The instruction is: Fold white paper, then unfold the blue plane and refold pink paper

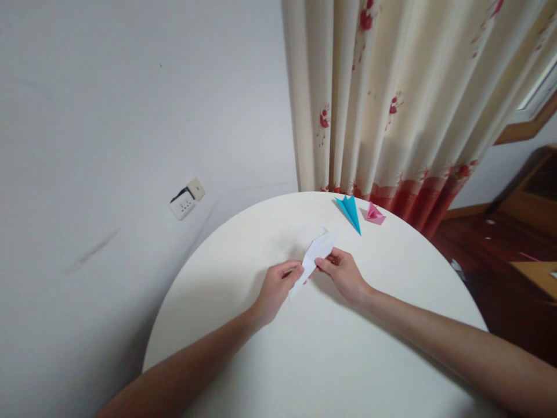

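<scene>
A folded piece of white paper (314, 253) is held slantwise over the middle of the table, its far end pointing up and to the right. My left hand (278, 284) pinches its left edge near the lower end, thumb on top. On the right side, my right hand (342, 273) grips the paper with the thumb on its face and the fingers behind. The fingertips beneath the paper are mostly hidden. Beyond my right hand lie a blue paper plane (350, 213) and a small pink folded paper piece (375, 215).
The round white table (217, 255) stands close to a white wall (130, 87) with a socket (183, 205). A cream curtain with red flowers (378, 116) hangs behind the table's far edge. At the right are a dark wooden floor (474, 249) and a wooden furniture edge (537, 276).
</scene>
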{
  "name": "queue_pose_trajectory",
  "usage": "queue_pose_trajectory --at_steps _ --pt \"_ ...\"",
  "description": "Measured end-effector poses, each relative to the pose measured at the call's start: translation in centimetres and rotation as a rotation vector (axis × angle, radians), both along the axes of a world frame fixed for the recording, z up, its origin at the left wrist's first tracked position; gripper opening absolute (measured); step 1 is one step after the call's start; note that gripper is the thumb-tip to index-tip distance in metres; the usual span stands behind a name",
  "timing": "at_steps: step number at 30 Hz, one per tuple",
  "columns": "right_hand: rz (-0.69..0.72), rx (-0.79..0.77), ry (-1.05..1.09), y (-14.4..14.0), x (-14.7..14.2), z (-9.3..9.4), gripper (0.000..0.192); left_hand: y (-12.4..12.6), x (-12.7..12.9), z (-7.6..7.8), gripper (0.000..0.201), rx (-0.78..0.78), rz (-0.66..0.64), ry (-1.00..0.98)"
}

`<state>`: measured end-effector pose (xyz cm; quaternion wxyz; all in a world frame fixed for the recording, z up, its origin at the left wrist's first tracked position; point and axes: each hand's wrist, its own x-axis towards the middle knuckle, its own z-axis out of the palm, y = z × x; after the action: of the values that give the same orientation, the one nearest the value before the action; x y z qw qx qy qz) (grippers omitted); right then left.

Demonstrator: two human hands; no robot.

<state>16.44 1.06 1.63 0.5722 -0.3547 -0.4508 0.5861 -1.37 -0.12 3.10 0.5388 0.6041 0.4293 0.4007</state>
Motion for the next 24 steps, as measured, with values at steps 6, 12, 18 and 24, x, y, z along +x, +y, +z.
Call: queue_pose_trajectory --at_steps 6,12,18,24 --pt "-0.004 -0.017 -0.012 0.1 -0.2 -0.2 0.029 0.0 0.2 0.2 0.027 0.022 0.003 -0.021" --pt "-0.112 0.024 -0.041 0.1 -0.1 0.0 0.036 0.5 0.0 -0.5 0.018 0.074 0.147 0.069" --pt "-0.158 0.114 -0.095 -0.2 -0.5 0.4 0.032 0.9 0.0 -0.8 0.016 0.121 0.112 0.088" --pt "-0.052 0.109 -0.154 -0.2 -0.8 -0.3 0.022 0.6 0.5 -0.5 0.027 0.103 0.005 -0.037"
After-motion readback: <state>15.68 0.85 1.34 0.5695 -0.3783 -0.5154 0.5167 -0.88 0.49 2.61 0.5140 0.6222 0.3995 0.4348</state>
